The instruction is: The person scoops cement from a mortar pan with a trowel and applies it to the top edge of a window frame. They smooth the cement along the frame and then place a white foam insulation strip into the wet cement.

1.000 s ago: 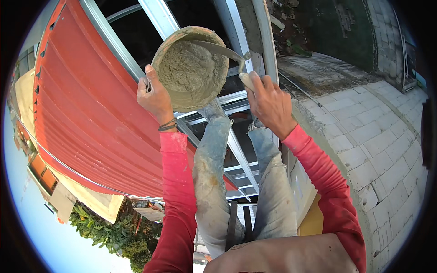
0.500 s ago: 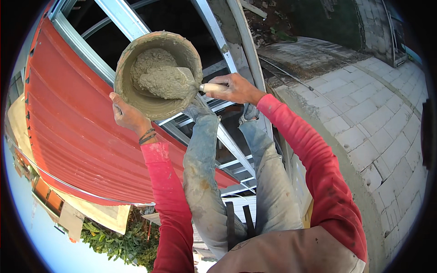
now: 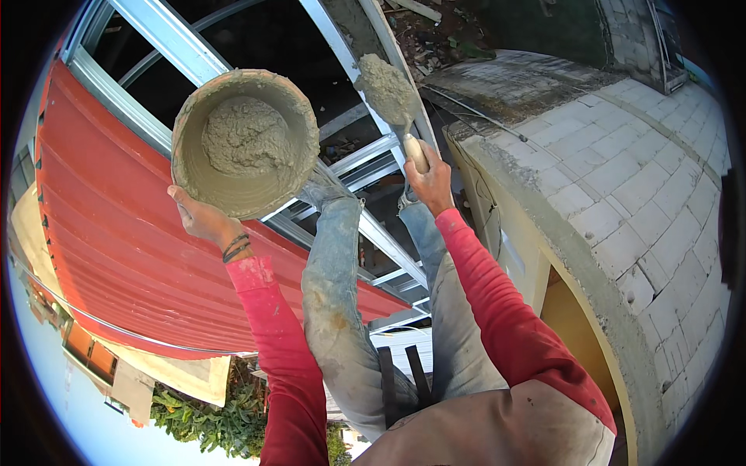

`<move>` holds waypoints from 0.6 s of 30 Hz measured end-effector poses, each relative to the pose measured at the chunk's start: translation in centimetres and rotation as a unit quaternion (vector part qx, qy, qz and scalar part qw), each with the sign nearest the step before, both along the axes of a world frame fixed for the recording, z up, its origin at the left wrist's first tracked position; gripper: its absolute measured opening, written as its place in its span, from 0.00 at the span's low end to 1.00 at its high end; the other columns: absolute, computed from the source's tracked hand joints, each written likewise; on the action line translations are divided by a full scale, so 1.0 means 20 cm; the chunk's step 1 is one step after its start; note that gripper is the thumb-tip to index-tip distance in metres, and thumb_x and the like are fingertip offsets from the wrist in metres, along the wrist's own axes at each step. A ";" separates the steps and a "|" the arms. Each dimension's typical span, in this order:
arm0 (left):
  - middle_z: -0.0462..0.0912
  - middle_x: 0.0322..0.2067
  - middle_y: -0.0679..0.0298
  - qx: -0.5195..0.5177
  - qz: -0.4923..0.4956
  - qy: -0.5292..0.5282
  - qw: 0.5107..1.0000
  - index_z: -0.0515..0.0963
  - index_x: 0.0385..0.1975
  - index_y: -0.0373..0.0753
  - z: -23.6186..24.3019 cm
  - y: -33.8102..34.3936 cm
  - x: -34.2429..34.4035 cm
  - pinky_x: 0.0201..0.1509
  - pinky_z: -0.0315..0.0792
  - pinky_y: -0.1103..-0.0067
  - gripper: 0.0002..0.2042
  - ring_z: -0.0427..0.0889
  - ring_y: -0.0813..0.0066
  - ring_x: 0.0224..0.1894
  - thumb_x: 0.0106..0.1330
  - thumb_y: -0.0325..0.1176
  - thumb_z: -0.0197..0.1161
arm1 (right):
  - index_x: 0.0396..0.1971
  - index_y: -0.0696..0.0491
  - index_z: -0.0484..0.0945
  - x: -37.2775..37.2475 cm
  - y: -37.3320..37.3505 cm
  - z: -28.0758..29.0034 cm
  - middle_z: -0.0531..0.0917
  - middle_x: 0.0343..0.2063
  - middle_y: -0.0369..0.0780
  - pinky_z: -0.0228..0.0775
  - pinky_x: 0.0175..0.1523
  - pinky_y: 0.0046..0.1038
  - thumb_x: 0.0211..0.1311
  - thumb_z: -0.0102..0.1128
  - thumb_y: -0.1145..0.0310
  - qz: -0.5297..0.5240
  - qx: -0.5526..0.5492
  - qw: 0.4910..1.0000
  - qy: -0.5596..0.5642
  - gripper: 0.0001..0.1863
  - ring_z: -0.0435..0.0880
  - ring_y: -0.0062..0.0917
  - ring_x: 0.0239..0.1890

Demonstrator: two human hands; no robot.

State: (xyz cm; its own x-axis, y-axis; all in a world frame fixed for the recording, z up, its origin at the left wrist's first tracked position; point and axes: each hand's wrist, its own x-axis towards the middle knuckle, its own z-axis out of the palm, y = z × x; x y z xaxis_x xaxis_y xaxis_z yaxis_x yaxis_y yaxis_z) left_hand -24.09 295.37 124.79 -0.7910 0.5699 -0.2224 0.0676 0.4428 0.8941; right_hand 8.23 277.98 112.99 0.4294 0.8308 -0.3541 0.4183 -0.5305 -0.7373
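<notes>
My left hand (image 3: 203,213) grips the near-left rim of a round bucket (image 3: 180,159), thumb outside and fingers hidden under it. Wet grey mortar (image 3: 247,136) lies inside, and more of it coats the inner wall. In my right hand (image 3: 430,180) is the pale wooden handle of a trowel (image 3: 416,153), held to the right of the bucket and apart from it. A heaped lump of mortar (image 3: 386,87) covers the trowel's blade, over the edge of the metal framing.
Light metal beams (image 3: 167,39) with dark gaps between them run below me. Red corrugated roofing (image 3: 116,210) slopes away at left. To the right stands a pale block wall (image 3: 645,194) with a mortar-smeared edge (image 3: 536,202). A thin rod (image 3: 478,113) lies near its far end.
My right hand has lifted the loaded trowel out of the bucket and swung it right and away from me. The bucket, in my left hand, has shifted slightly left.
</notes>
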 end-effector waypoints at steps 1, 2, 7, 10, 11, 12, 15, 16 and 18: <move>0.79 0.63 0.47 -0.008 0.000 0.003 1.000 0.74 0.64 0.23 -0.01 0.00 0.00 0.63 0.79 0.66 0.33 0.81 0.57 0.61 0.79 0.54 0.57 | 0.60 0.54 0.77 -0.02 0.00 -0.09 0.87 0.44 0.52 0.82 0.45 0.45 0.63 0.68 0.64 0.005 -0.003 0.999 -0.049 0.26 0.89 0.51 0.43; 0.79 0.63 0.47 0.000 -0.006 0.000 1.000 0.74 0.65 0.23 -0.02 0.01 -0.01 0.63 0.79 0.66 0.33 0.81 0.57 0.61 0.79 0.54 0.57 | 0.62 0.54 0.75 -0.05 0.01 -0.18 0.85 0.45 0.52 0.82 0.45 0.47 0.64 0.67 0.64 0.010 -0.006 0.995 -0.099 0.26 0.88 0.52 0.43; 0.79 0.63 0.48 0.009 -0.015 -0.006 1.000 0.74 0.65 0.23 -0.03 0.00 -0.01 0.63 0.80 0.66 0.33 0.81 0.57 0.61 0.79 0.54 0.57 | 0.67 0.51 0.66 -0.18 -0.07 -0.31 0.77 0.47 0.50 0.80 0.44 0.53 0.71 0.62 0.62 0.036 -0.123 0.979 -0.159 0.28 0.85 0.55 0.42; 0.83 0.57 0.50 0.005 -0.002 0.015 1.000 0.77 0.62 0.24 -0.01 -0.02 -0.02 0.59 0.81 0.68 0.32 0.84 0.61 0.56 0.79 0.54 0.58 | 0.67 0.52 0.67 -0.20 -0.11 -0.02 0.79 0.48 0.50 0.81 0.43 0.49 0.69 0.65 0.68 0.027 -0.021 0.988 -0.149 0.29 0.86 0.53 0.43; 0.84 0.51 0.53 0.011 -0.016 0.029 0.999 0.80 0.56 0.26 -0.01 -0.01 -0.02 0.55 0.80 0.69 0.30 0.83 0.64 0.50 0.79 0.55 0.59 | 0.67 0.53 0.67 -0.18 -0.10 0.12 0.80 0.48 0.50 0.81 0.43 0.46 0.67 0.67 0.71 0.054 0.047 0.988 -0.138 0.30 0.86 0.51 0.42; 0.85 0.45 0.56 0.017 -0.030 0.049 0.998 0.83 0.50 0.27 -0.02 -0.02 -0.01 0.51 0.79 0.70 0.29 0.82 0.68 0.45 0.78 0.55 0.59 | 0.67 0.53 0.67 -0.15 -0.07 0.24 0.81 0.48 0.50 0.81 0.43 0.44 0.65 0.68 0.74 0.079 0.116 0.983 -0.121 0.32 0.87 0.50 0.42; 0.75 0.20 0.70 0.022 -0.109 0.164 0.980 0.80 0.22 0.35 -0.06 0.00 -0.01 0.32 0.67 0.75 0.30 0.69 0.79 0.27 0.77 0.58 0.61 | 0.62 0.55 0.74 -0.07 0.22 0.60 0.83 0.45 0.46 0.82 0.37 0.36 0.57 0.71 0.75 0.252 0.141 0.944 -0.159 0.31 0.88 0.40 0.40; 0.70 0.19 0.71 0.023 -0.129 0.181 0.975 0.75 0.20 0.36 -0.07 0.00 0.00 0.31 0.63 0.75 0.30 0.65 0.80 0.25 0.77 0.58 0.62 | 0.58 0.55 0.76 -0.09 0.38 0.71 0.83 0.42 0.46 0.82 0.36 0.36 0.57 0.70 0.73 0.288 0.098 0.936 -0.178 0.27 0.89 0.38 0.39; 0.62 0.15 0.75 0.029 -0.167 0.206 0.964 0.66 0.14 0.38 -0.06 0.02 0.04 0.27 0.54 0.76 0.33 0.59 0.82 0.22 0.76 0.58 0.63 | 0.51 0.56 0.80 -0.16 0.62 0.77 0.85 0.37 0.46 0.82 0.35 0.35 0.58 0.69 0.69 0.373 0.022 0.901 -0.222 0.20 0.89 0.36 0.37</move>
